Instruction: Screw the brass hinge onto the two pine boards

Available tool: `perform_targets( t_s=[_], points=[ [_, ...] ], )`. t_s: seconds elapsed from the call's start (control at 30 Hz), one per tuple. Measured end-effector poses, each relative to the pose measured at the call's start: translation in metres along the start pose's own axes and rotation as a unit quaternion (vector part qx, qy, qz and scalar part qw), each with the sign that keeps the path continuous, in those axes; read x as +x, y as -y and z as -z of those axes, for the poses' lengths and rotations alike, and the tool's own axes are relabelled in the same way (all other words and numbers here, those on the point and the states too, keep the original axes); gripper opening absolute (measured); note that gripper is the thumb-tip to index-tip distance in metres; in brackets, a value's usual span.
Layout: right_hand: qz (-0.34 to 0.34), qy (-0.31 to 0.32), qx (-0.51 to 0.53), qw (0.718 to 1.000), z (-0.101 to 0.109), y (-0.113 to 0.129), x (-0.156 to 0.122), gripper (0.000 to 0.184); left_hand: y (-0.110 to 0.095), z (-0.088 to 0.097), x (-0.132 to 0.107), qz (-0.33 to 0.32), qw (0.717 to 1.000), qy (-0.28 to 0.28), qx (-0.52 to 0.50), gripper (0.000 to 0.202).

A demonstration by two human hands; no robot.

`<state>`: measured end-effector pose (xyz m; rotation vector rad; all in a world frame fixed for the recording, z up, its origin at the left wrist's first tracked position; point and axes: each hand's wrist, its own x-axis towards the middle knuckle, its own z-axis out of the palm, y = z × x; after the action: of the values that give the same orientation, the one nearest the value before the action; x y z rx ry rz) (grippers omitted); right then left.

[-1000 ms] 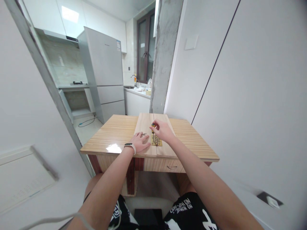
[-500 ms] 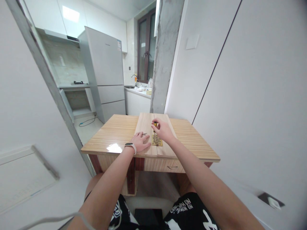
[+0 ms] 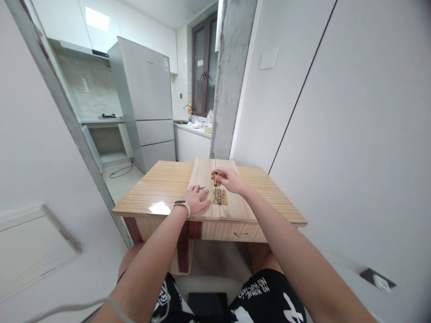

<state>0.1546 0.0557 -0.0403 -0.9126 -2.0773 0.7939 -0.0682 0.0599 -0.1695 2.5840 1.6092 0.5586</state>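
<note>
A brass hinge (image 3: pixel 220 197) lies across the seam between two pale wooden boards (image 3: pixel 205 168) on the table. Above it, my right hand (image 3: pixel 229 179) grips the yellow and black handle of a screwdriver (image 3: pixel 216 180), which stands roughly upright with its shaft pointing down at the hinge's left leaf. Whether the tip sits in a screw is too small to tell. My left hand (image 3: pixel 197 198) rests flat on the left board, fingers spread, just left of the hinge. Small metal pieces, perhaps screws (image 3: pixel 202 188), show by its fingertips.
The wood-grain table (image 3: pixel 269 193) has a drawer with a handle (image 3: pixel 241 234) at its front edge. A white wall (image 3: pixel 336 148) stands close on the right. Beyond the table are a fridge (image 3: pixel 151 85) and a sink counter (image 3: pixel 193 139). A cable (image 3: pixel 81 307) crosses the lower left.
My right hand has turned about the screwdriver, its fingers loosened and more of the yellow handle showing. My left hand stays in place on the board.
</note>
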Motion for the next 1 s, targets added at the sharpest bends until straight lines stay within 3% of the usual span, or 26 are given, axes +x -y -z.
perform_targets(
  t_s=[0.37, 0.67, 0.8, 1.0],
  points=[
    [0.029, -0.15, -0.17, 0.974, -0.02, 0.008, -0.012, 0.017, -0.002, 0.002, 0.0, -0.005, 1.0, 0.0, 0.003, 0.069],
    [0.034, -0.2, -0.185, 0.962, -0.034, 0.025, -0.017, 0.013, -0.003, 0.004, 0.0, -0.002, 1.0, 0.008, 0.001, 0.07],
    [0.03, -0.148, -0.156, 0.976, -0.03, 0.025, -0.014, 0.013, -0.003, 0.004, 0.0, -0.003, 1.0, 0.008, 0.005, 0.07],
    [0.008, -0.004, -0.009, 1.0, -0.014, 0.009, -0.007, 0.028, -0.001, 0.001, 0.001, -0.008, 1.0, 0.002, 0.007, 0.069]
  ],
)
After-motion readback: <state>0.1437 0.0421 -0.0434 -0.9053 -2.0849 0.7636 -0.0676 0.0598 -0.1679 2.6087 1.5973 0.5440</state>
